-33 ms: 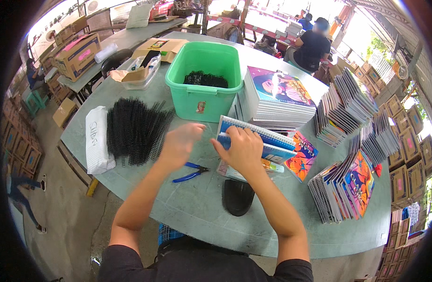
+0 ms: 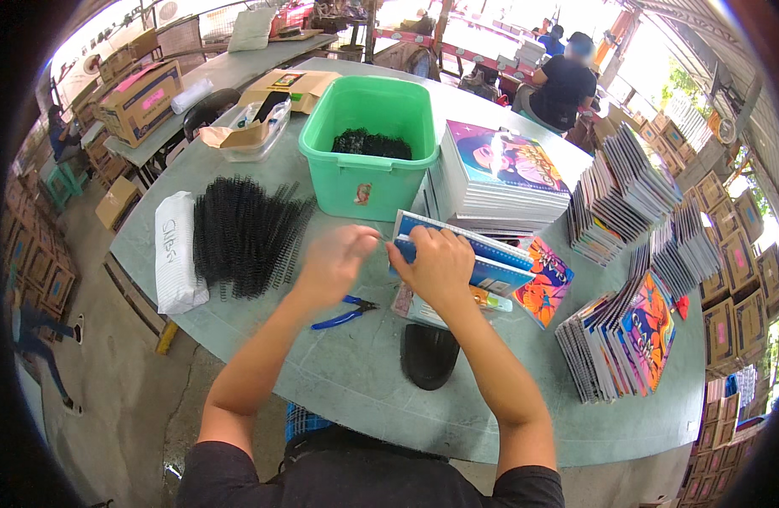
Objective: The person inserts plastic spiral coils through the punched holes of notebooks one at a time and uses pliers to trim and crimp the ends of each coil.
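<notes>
My right hand (image 2: 438,264) grips a blue notebook (image 2: 499,277) that stands on its edge, its row of punched holes and white coil side facing up. The thumb lies at the notebook's left end. Close by that end, my left hand (image 2: 334,264) is partly smeared by motion, its fingertips pinched together. A thin dark sliver shows by those fingertips, too small to make out. Blue-handled cutting pliers (image 2: 343,316) lie below the left hand. A black rounded object (image 2: 429,356) sits on the table below the right hand.
A green tub (image 2: 364,182) holding black coils stands ahead. Loose black spiral coils (image 2: 245,237) and a white package (image 2: 176,254) lie left. Notebook stacks (image 2: 508,190) and fanned notebooks (image 2: 605,343) fill the right side. A person (image 2: 563,89) sits farther back.
My left hand has shifted slightly right, bringing its fingertips nearer the notebook's left end. My right hand keeps its hold with barely any movement.
</notes>
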`<state>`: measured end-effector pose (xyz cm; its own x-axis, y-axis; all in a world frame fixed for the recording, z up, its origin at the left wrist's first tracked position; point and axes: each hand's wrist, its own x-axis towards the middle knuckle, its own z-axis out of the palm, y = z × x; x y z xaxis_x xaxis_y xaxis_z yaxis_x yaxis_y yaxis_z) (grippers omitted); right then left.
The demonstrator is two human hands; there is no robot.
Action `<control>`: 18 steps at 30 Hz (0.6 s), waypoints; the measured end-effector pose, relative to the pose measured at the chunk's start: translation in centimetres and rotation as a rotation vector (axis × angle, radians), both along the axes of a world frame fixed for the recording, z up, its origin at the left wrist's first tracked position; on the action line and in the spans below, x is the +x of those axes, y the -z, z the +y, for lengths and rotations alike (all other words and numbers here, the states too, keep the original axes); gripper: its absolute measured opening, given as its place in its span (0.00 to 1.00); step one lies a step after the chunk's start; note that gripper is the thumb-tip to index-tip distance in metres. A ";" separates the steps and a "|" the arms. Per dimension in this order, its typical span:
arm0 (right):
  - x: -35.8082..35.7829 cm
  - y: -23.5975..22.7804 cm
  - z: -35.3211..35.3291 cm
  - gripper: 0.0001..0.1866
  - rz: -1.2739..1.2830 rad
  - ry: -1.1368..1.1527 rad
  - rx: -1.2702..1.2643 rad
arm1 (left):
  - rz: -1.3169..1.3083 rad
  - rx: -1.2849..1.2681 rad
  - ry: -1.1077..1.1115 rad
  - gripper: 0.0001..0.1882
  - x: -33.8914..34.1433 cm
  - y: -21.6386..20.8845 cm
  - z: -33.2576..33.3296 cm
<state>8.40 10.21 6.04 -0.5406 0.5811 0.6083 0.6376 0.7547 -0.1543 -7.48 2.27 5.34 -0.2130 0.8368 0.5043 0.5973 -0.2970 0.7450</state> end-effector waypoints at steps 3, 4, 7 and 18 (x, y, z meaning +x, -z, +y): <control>-0.1 -0.2 0.6 0.16 -0.028 0.017 -0.040 | 0.047 0.053 0.024 0.10 1.8 -0.1 0.5; 0.0 -0.4 0.6 0.15 -0.038 0.011 -0.087 | 0.083 0.061 0.016 0.10 1.9 -0.1 0.6; 0.4 -0.5 0.8 0.13 -0.055 -0.003 -0.191 | 0.148 0.056 -0.002 0.08 2.4 0.1 0.6; 1.7 -0.6 0.3 0.08 -0.035 -0.165 -0.032 | 0.207 0.262 -0.103 0.08 2.8 -0.5 1.4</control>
